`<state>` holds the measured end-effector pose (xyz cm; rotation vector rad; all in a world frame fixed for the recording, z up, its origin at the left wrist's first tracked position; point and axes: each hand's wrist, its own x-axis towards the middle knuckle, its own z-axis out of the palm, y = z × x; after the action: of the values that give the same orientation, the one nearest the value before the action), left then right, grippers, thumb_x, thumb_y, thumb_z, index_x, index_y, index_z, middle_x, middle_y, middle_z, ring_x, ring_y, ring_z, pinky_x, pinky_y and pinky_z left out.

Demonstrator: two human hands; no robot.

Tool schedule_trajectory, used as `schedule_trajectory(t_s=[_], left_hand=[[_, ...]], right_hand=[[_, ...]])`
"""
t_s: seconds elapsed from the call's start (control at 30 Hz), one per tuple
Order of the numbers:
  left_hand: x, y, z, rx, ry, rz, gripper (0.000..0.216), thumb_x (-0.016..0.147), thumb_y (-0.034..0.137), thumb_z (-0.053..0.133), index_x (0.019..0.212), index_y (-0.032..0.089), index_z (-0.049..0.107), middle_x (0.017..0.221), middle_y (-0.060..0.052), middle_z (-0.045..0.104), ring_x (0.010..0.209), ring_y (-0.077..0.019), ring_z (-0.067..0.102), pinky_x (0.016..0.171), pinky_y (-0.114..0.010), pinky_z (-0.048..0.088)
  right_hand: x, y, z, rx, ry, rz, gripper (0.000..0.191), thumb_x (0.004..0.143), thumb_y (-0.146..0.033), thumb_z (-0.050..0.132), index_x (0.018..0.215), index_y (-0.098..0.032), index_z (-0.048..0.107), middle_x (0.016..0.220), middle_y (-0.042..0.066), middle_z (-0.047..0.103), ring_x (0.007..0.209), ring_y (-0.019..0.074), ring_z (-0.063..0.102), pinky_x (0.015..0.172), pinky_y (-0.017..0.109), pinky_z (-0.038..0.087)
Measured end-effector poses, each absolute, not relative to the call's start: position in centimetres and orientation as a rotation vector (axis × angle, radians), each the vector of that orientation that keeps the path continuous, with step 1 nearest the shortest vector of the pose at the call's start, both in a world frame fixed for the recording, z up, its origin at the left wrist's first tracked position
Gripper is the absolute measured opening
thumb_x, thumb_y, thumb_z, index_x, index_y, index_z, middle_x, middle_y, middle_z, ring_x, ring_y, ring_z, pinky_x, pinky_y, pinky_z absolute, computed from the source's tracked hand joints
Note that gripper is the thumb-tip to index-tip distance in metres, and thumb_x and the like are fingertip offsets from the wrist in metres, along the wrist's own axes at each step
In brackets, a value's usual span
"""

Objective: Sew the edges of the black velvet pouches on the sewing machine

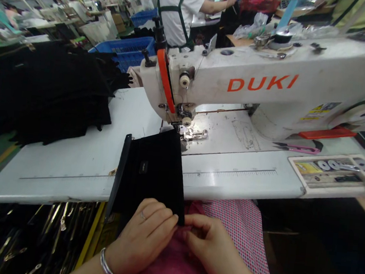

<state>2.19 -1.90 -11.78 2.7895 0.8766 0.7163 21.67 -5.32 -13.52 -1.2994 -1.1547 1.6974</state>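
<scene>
A black fabric pouch panel [157, 182] with a small dark label [144, 167] lies over the front edge of the sewing table [229, 182]. Its upper right corner reaches under the presser foot area [183, 132] of the sewing machine [264, 89]. Along the panel's left side runs a dark zipper strip [118, 178], with a gold zipper pull [113, 172] beside it. My left hand [147, 232] is closed on the panel's lower edge, fingers over the top. At the lower right corner, my right hand [207, 245] pinches the edge between thumb and fingers.
Stacked black fabric pieces [45, 89] cover the table's left end. Pink thread snips [300, 148] lie right of the machine, near a tray of bobbins [337, 171]. Black zippered pieces [30, 243] hang low at left. Behind are a blue basket [129, 48] and a co-worker [177, 16].
</scene>
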Motion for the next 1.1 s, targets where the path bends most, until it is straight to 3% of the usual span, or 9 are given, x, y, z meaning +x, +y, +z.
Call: schedule_trajectory(t_s=[0.1,0.2,0.3,0.4,0.47,0.57,0.83,0.97,1.1], left_hand=[[2.1,-2.0,-12.1,2.794,0.849,0.738,0.026,0.087,0.001,0.061,0.111,0.009,0.063,0.099,-0.008,0.065,0.095,-0.0206,0.055,0.096,-0.042,0.043],[2.1,-1.8,-11.7,2.806,0.793,0.717,0.023,0.087,0.0,0.058,0.107,0.009,0.063,0.095,-0.008,0.065,0.091,-0.0202,0.056,0.092,-0.041,0.046],[2.6,-0.9,-10.1,2.742,0.807,0.644,0.014,0.088,0.004,0.052,0.093,0.013,0.063,0.085,-0.006,0.063,0.082,-0.0192,0.056,0.082,-0.038,0.051],[3.3,0.6,-8.8,2.704,0.904,0.536,0.024,0.09,0.011,0.047,0.109,0.013,0.06,0.108,-0.011,0.064,0.104,-0.0238,0.057,0.091,-0.042,0.052],[3.5,1.6,-8.9,2.789,0.983,0.404,0.04,0.091,0.01,0.044,0.131,0.012,0.049,0.136,-0.013,0.052,0.129,-0.0266,0.045,0.105,-0.049,0.045],[3.7,2.9,-9.7,2.879,1.047,0.259,0.05,0.093,0.008,0.043,0.142,0.013,0.038,0.149,-0.011,0.041,0.14,-0.025,0.032,0.113,-0.052,0.037],[3.4,4.8,-9.5,2.877,0.935,0.312,0.048,0.089,0.003,0.038,0.136,0.009,0.047,0.143,-0.014,0.048,0.135,-0.0273,0.041,0.108,-0.053,0.043],[3.2,4.9,-9.1,2.766,0.877,0.586,0.033,0.094,0.008,0.038,0.118,0.012,0.06,0.122,-0.01,0.064,0.116,-0.0215,0.057,0.104,-0.041,0.048],[3.1,4.8,-8.9,2.615,0.91,0.722,0.019,0.096,0.015,0.047,0.104,0.014,0.064,0.101,-0.007,0.069,0.097,-0.0189,0.06,0.092,-0.034,0.052]], right_hand=[[22.3,-4.7,-13.7,-1.286,-1.568,1.143,0.016,0.082,-0.007,0.056,0.086,-0.018,0.068,0.08,0.003,0.065,0.072,0.0156,0.059,0.063,0.027,0.048],[23.2,-3.5,-13.6,-1.104,-1.907,0.488,0.017,0.094,-0.012,0.05,0.093,-0.015,0.067,0.095,0.008,0.068,0.084,0.0202,0.059,0.072,0.032,0.052],[23.8,-2.2,-13.2,-0.843,-2.074,0.176,0.02,0.099,-0.015,0.047,0.098,-0.012,0.067,0.103,0.008,0.071,0.095,0.0208,0.061,0.084,0.033,0.053],[23.9,-1.4,-13.1,-0.757,-2.115,0.072,0.023,0.1,-0.014,0.046,0.092,-0.012,0.068,0.095,0.006,0.073,0.095,0.0186,0.064,0.084,0.031,0.053],[23.7,-1.1,-13.2,-0.75,-2.13,0.007,0.023,0.099,-0.012,0.048,0.089,-0.014,0.069,0.092,0.005,0.074,0.093,0.0161,0.066,0.084,0.029,0.054],[23.4,-0.7,-13.6,-0.755,-2.15,-0.054,0.023,0.098,-0.01,0.051,0.087,-0.017,0.069,0.089,0.001,0.074,0.089,0.0128,0.068,0.084,0.025,0.055],[23.4,1.2,-13.5,-0.779,-2.238,-0.032,0.023,0.097,-0.01,0.053,0.091,-0.023,0.071,0.091,0.0,0.076,0.085,0.0137,0.071,0.077,0.024,0.058],[23.7,2.4,-13.0,-0.795,-2.255,-0.013,0.024,0.096,-0.011,0.052,0.098,-0.024,0.071,0.093,0.001,0.075,0.087,0.0152,0.07,0.08,0.026,0.059],[24.3,3.6,-12.4,-0.78,-2.305,0.016,0.02,0.097,-0.014,0.053,0.102,-0.022,0.07,0.098,0.002,0.075,0.091,0.0166,0.069,0.082,0.028,0.058]])
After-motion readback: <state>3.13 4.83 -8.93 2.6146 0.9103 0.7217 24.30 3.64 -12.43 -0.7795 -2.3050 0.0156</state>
